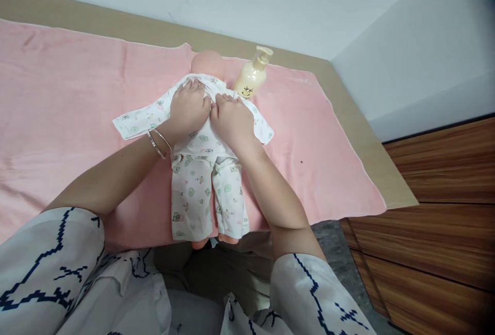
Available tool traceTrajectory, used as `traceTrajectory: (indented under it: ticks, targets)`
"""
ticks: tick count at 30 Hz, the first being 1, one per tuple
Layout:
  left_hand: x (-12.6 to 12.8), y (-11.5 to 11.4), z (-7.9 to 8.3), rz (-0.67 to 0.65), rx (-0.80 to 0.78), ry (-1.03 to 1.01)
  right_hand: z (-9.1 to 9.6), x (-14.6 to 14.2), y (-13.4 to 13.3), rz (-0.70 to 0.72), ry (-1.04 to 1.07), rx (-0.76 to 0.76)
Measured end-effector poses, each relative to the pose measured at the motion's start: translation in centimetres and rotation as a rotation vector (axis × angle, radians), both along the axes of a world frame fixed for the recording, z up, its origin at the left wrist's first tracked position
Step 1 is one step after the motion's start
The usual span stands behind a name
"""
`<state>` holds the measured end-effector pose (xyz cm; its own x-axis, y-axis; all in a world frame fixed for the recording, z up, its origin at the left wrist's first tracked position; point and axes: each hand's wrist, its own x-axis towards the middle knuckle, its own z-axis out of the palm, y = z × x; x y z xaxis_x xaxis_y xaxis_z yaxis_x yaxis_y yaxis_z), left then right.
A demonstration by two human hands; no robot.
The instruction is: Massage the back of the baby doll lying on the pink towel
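A doll lies on its back with its bald head [209, 63] at the far end and its feet [200, 244] toward me. It wears a white printed long-sleeved top [204, 144] and matching trousers [192, 196]. My left hand [189, 111] rests palm down on one side of the doll's chest, fingers laid over the cloth. Beside it, my right hand [234, 121] lies on the other side of the chest in the same way. Both thumbs come close together at the middle, where the fabric is creased. My palms hide part of the top.
A pump bottle [250, 74] of pale yellow liquid leans at a tilt near the doll's head and shoulder. Under everything spreads a pink cloth [309, 134] on a wooden table [348, 103]. A white wall stands behind; brown wood-grain panels [444, 170] are at the right.
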<state>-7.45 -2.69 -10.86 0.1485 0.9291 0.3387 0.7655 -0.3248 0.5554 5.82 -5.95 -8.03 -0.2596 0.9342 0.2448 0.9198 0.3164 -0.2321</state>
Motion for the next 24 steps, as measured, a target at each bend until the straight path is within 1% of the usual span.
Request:
traceTrajectory:
  ticks: [3,5,9,12,15,17,19,22,24]
  targets:
    - [-0.3,0.1,0.0,0.013,-0.026,0.029,-0.6,-0.1,0.4,0.003,0.033,-0.005]
    - [-0.2,-0.7,0.1,0.019,-0.004,0.040,-1.1,0.2,1.2,0.034,0.081,-0.034]
    - [0.7,-2.7,0.1,0.021,0.117,0.053,-1.6,1.5,3.0,0.117,0.146,-0.102]
    - [1.1,-3.6,0.5,0.051,0.135,0.117,-1.8,1.9,3.5,0.117,0.161,-0.109]
    - [0.7,-3.4,1.4,0.098,0.051,0.210,-1.4,1.2,2.5,0.062,0.132,-0.081]
    - [0.1,-2.7,1.7,0.126,-0.002,0.239,-1.0,0.3,1.4,0.011,0.095,-0.053]
    - [-0.5,-1.9,1.8,0.138,-0.051,0.239,-0.5,-0.7,0.1,-0.026,0.058,-0.022]
    - [-1.0,-1.1,1.5,0.152,-0.094,0.229,-0.2,-1.4,-0.8,-0.027,0.034,-0.004]
    - [-0.8,-1.4,1.6,0.168,-0.094,0.237,-0.3,-1.2,-0.5,0.001,0.060,-0.016]
